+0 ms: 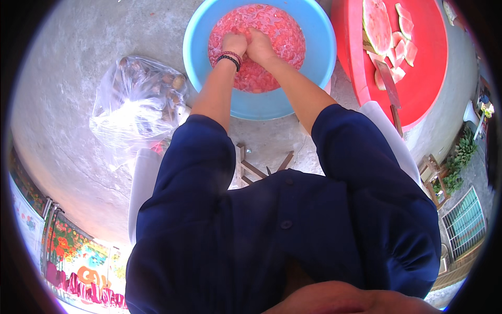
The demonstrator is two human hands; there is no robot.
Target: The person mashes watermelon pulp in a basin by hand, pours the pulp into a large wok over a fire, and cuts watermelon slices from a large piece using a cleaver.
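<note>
A light-blue plastic basin (257,108) holds red, wet, lumpy watermelon flesh (280,37). My left hand (234,44), with a dark red and a black beaded bracelet at its wrist, is curled over the flesh near the middle. Right against it is my right hand (259,46), its fingers bent inwards. Between the two hands shows a lump of red flesh (244,31), which both appear to squeeze. Fingertips on both sides are partly hidden.
A red plastic tub (425,90) at the right contains a cut watermelon (377,25) and rind pieces (400,49). A knife (388,84) lies against its near side, handle towards me. Left of the basin, a clear plastic bag (139,98) of roundish items rests on the concrete floor (74,78).
</note>
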